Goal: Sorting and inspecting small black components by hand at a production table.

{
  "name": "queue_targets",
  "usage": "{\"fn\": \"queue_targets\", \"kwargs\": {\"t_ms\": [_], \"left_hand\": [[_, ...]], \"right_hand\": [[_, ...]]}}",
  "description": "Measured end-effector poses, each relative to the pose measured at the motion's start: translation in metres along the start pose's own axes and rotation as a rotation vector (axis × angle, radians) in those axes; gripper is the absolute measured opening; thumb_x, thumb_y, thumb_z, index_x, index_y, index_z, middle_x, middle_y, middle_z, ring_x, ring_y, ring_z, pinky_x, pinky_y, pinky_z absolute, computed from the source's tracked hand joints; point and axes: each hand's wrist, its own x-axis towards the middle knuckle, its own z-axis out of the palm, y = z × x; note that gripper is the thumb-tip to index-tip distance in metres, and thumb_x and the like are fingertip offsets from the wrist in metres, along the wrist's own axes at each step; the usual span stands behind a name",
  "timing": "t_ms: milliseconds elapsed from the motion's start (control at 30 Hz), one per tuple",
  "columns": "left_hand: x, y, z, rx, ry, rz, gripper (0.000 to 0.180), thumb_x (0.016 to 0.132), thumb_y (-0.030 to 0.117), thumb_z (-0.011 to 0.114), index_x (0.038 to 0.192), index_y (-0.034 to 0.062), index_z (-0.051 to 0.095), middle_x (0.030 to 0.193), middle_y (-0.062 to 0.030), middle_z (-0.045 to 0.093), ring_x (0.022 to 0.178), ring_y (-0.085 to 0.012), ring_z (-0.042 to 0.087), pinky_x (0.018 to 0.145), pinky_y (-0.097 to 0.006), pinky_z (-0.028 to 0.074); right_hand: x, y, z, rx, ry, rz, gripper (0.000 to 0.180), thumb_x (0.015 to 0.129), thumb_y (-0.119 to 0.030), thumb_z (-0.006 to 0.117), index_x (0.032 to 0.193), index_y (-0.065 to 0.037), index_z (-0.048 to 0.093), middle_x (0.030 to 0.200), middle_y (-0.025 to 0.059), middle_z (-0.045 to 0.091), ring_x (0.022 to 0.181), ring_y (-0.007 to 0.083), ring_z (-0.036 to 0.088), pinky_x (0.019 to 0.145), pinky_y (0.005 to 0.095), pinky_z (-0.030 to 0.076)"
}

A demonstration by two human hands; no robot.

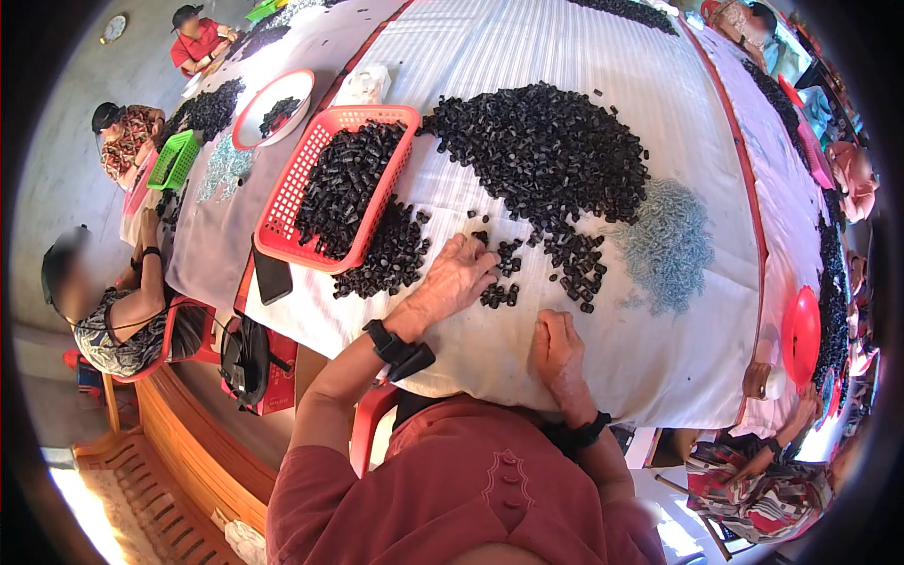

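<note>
My left hand (pixel 459 275) rests low over the white cloth, fingers curled in among a few small black cylindrical pieces (pixel 508 256). Whatever is between its fingertips is hidden. Closer to my body, my right hand (pixel 559 350) is closed with its fingers pressed together, and I cannot see what it holds. A large heap of black pieces (pixel 546 151) spreads beyond both hands. To its right lies a pile of small clear bluish pieces (pixel 667 245). Left of my left hand, more loose black pieces (pixel 391 252) lie beside a pink basket (pixel 273 221) filled with them.
A dark phone (pixel 272 276) lies by the table's left edge. A white bowl with a red rim (pixel 303 85) and a green basket (pixel 185 156) stand on the left-hand table. A red plate (pixel 801 337) is at the right. Several people sit around at similar heaps.
</note>
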Motion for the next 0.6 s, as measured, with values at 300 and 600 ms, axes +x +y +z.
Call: {"fn": "queue_targets", "kwargs": {"t_ms": [300,600], "left_hand": [[-0.008,-0.014,-0.010,-0.120,0.123,-0.173,0.019,0.074,0.004,0.065,0.093,0.0025,0.061,0.082,-0.0106,0.058,0.082,-0.0300,0.054,0.074,-0.038,0.045],[-0.020,0.032,0.012,-0.014,-0.117,0.091,0.014,0.075,0.005,0.060,0.088,0.0064,0.063,0.079,-0.0097,0.055,0.077,-0.0277,0.052,0.071,-0.036,0.044]], "right_hand": [[-0.001,-0.002,-0.001,-0.003,0.021,0.013,0.015,0.084,0.000,0.050,0.099,0.000,0.053,0.084,0.0180,0.054,0.070,0.0351,0.056,0.060,0.0393,0.047],[-0.002,-0.002,-0.002,-0.011,0.003,0.028,0.016,0.085,0.000,0.049,0.100,-0.001,0.053,0.083,0.0177,0.054,0.071,0.0343,0.056,0.062,0.0392,0.047]]}}
